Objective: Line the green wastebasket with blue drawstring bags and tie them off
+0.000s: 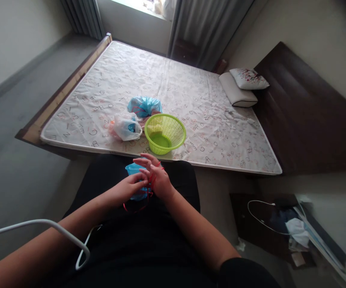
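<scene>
Both hands meet above my lap, close to the bed's near edge. My left hand point(134, 185) has its fingertips pinched together at a thin red string point(151, 182). The string runs around my right hand point(158, 179), whose fingers are stretched out and apart toward the left. A loose end of the string hangs below the hands against the black clothing. Behind and under the fingers is a blue plastic bag point(132, 168) on my lap, largely hidden by the hands.
On the bare mattress point(197, 96) stand a green plastic basket point(162, 140), a white plastic bag point(126, 127) and a tied blue bag point(145, 106). Pillows point(240, 90) lie by the dark headboard point(305, 112). A white cable point(53, 224) crosses my left forearm.
</scene>
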The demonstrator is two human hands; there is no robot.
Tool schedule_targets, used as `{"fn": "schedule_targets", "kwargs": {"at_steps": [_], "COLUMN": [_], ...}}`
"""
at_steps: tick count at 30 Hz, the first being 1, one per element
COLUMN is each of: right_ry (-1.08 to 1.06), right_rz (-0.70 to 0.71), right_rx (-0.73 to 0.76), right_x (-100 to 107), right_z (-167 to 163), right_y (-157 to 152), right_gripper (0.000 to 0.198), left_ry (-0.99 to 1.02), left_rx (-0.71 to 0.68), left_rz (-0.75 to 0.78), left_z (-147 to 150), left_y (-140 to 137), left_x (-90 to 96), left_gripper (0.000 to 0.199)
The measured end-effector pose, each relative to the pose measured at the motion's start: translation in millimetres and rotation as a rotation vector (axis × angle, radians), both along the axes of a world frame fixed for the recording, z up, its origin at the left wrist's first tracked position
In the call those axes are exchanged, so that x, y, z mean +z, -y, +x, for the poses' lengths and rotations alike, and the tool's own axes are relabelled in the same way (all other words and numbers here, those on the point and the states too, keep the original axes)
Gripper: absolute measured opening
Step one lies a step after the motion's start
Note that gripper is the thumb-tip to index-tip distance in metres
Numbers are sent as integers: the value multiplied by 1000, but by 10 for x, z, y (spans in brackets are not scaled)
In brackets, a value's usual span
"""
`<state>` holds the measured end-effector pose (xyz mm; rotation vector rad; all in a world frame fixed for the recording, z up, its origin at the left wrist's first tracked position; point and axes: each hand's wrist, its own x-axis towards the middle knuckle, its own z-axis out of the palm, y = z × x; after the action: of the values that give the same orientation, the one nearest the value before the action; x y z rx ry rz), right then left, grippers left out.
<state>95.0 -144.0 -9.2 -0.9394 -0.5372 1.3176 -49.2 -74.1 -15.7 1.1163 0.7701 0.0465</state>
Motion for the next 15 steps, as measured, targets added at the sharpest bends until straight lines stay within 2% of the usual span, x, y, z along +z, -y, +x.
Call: {"fn": "schedule_targets", "kwargs": {"at_steps": [3,5,12,15], "right_ry": [49,68,153,156], "right_rz": [16,18,23,-14], "right_rx": [-19,-12,-19,8], "right_x": [-36,-58,-88,-148], "right_z": [14,34,88,67], "right_y": [7,12,21,-1], "right_gripper": [50,51,49,45], "left_ry": [-15,-23,23,-4], "left_rx": [39,9,-248,-297], "left_rz": [-195,-230,-89,54], "left_z": [-30,-57,-99,-27], "left_y": [33,34,-23,-32], "left_x": [-54,-76,-44,18], "left_gripper": [61,62,59,48]}}
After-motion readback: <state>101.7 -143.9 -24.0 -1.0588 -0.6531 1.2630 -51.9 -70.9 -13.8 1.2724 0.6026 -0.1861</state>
